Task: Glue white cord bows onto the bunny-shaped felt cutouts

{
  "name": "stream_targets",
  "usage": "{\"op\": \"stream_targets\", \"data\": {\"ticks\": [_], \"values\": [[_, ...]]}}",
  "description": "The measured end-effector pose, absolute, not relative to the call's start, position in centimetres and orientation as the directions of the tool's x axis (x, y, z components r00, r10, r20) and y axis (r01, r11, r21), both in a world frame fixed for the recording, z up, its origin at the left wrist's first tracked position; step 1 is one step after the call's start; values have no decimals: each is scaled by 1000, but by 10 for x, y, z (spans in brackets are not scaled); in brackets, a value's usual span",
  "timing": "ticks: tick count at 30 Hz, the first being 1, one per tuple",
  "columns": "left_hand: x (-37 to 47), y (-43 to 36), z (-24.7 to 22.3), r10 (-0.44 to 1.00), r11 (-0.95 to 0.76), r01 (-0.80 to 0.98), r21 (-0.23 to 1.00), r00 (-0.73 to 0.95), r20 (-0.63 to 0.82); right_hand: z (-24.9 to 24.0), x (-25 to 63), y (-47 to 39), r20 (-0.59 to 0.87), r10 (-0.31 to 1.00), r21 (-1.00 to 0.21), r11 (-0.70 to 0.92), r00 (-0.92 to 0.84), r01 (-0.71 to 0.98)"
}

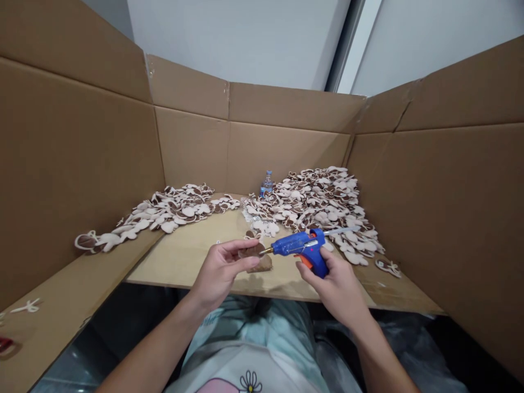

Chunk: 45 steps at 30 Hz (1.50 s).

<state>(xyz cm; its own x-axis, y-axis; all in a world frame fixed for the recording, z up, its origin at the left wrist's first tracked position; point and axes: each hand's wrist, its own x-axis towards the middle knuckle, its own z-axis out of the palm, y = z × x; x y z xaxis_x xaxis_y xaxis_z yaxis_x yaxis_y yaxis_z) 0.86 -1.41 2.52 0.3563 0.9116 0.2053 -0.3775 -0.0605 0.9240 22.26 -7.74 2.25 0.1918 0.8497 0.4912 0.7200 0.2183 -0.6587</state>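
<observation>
My right hand [333, 278] is closed round the handle of a blue glue gun [301, 244] with an orange trigger. A clear glue stick [344, 230] sticks out of its back end. The brass nozzle meets a small brown fabric piece [251, 251], which my left hand [221, 267] pinches between thumb and fingers. Just below that piece, a brown block-like thing [260, 265] rests on the board; its kind I cannot make out. A small brown piece with a pale cord [252, 234] lies behind my left fingertips.
Pale and brown felt pieces with cords form a large heap [323, 196] at the right and a smaller heap [176, 210] at the left. A water bottle [267, 184] stands at the back. Cardboard walls [286, 109] enclose the wooden board [184, 256]. A red object [5, 344] sits far left.
</observation>
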Motion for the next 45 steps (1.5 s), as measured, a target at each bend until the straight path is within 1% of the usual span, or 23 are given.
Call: {"op": "stream_targets", "data": {"ticks": [15, 45], "values": [[9, -15, 25, 912, -33, -423, 906, 358, 200, 22, 222, -79, 525, 832, -624, 233, 179, 746], [9, -17, 28, 919, -21, -443, 896, 344, 191, 23, 222, -82, 594, 782, -575, 252, 186, 778]]}}
